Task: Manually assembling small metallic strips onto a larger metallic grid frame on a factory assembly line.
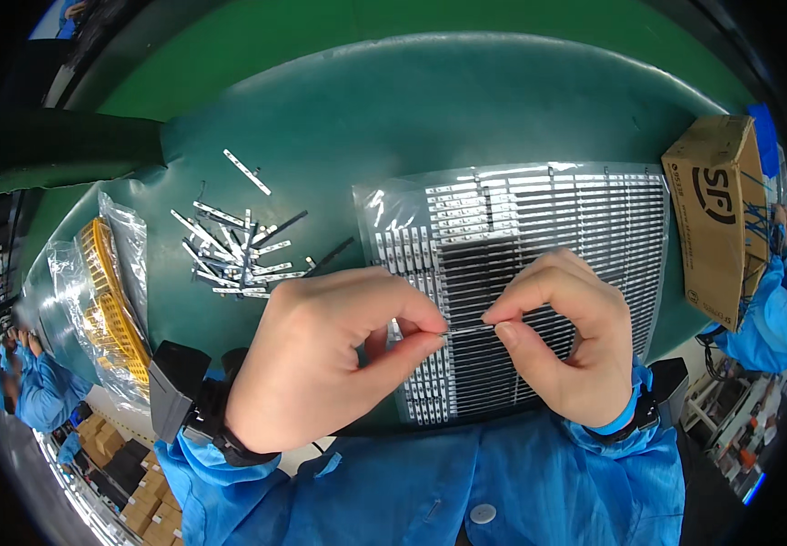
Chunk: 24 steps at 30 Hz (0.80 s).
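Observation:
My left hand (330,355) and my right hand (562,337) pinch the two ends of one thin narrow strip (469,329), held level just above a clear plastic sheet (521,237) that carries many rows of white and dark strips. Thumb and forefinger of each hand close on the strip. The sheet lies on the dark green table mat (393,127) right in front of me. A loose pile of several separated strips (234,250) lies to the left of the sheet, beyond my left hand.
A clear bag with yellow ribbed parts (107,291) lies at the table's left edge. A brown cardboard box (716,214) stands at the right edge. Other people in blue coats sit at the far left (34,391) and far right (771,318).

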{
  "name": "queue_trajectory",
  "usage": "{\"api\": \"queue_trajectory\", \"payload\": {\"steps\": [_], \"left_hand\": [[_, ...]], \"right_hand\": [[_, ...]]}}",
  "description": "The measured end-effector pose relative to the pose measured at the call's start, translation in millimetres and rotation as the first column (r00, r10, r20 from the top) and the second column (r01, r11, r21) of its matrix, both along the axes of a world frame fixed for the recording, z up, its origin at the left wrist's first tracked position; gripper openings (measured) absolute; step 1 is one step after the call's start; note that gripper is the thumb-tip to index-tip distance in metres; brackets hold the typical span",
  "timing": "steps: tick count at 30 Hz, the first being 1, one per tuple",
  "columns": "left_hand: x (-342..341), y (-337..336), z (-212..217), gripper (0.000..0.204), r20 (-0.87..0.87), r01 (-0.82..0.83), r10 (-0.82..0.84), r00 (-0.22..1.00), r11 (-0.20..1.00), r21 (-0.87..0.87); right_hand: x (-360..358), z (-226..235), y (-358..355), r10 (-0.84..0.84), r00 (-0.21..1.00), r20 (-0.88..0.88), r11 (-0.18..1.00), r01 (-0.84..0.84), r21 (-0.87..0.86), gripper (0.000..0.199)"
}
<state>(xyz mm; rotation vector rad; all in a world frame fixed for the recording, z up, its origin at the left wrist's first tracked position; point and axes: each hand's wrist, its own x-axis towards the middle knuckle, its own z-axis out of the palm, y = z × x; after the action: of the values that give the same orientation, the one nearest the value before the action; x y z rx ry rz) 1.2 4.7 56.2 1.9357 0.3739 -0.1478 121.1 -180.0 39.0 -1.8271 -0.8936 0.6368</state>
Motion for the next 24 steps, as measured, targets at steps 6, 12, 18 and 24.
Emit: {"api": "queue_trajectory", "payload": {"steps": [6,12,18,24], "left_hand": [[1.4,-5.2,-3.0,0.014,0.009,0.038,-0.038,0.999,0.999,0.009],[4.3,-7.5,-6.3,0.013,0.089,0.104,-0.101,0.991,0.994,-0.032],[5.0,-11.1,-4.5,0.017,0.175,0.134,-0.102,0.979,0.975,-0.179],[2.1,-7.0,-8.6,0.016,0.34,0.264,-0.208,0.917,0.956,-0.13]], "right_hand": [[1.3,-2.7,-8.7,0.064,0.998,-0.014,0.998,-0.064,0.008,0.018],[2.4,-3.2,-13.1,0.118,0.975,-0.19,0.993,-0.112,0.045,0.016],[3.6,-3.9,-13.9,0.129,0.966,-0.224,0.991,-0.118,0.065,0.014],[6.4,-0.2,-15.8,0.034,0.999,-0.004,0.998,-0.034,0.054,0.016]]}}
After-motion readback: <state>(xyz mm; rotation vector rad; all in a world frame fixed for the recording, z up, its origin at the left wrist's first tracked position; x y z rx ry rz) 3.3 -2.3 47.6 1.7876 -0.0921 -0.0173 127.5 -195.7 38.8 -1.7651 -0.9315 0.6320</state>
